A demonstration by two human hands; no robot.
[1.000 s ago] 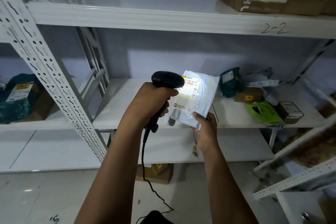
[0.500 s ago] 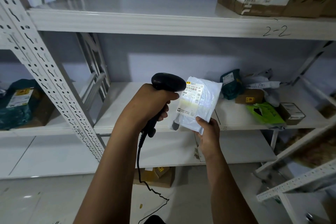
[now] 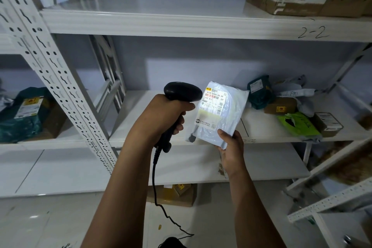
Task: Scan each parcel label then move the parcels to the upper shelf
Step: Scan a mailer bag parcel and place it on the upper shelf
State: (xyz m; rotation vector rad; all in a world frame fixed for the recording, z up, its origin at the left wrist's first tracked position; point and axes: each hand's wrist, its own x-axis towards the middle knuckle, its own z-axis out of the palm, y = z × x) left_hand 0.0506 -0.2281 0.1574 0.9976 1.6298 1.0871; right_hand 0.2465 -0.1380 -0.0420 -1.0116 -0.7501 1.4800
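Left hand (image 3: 165, 116) grips scanner (image 3: 182, 91), right hand (image 3: 231, 148) pinches labelled parcel (image 3: 225, 115) under shelf (image 3: 181, 24) marked "2-2".

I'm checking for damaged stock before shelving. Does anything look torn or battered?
The lime-green plastic mailer on the middle shelf, at right, shows a dark ragged patch, possibly a tear. The large brown cardboard box on the upper shelf has wrinkled, peeling white tape. The white plastic parcel in the right hand looks intact.

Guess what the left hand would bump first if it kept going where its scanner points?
Probably the white plastic parcel that the right hand holds: the left hand aims its barcode scanner at the label. The gap between them is unclear.
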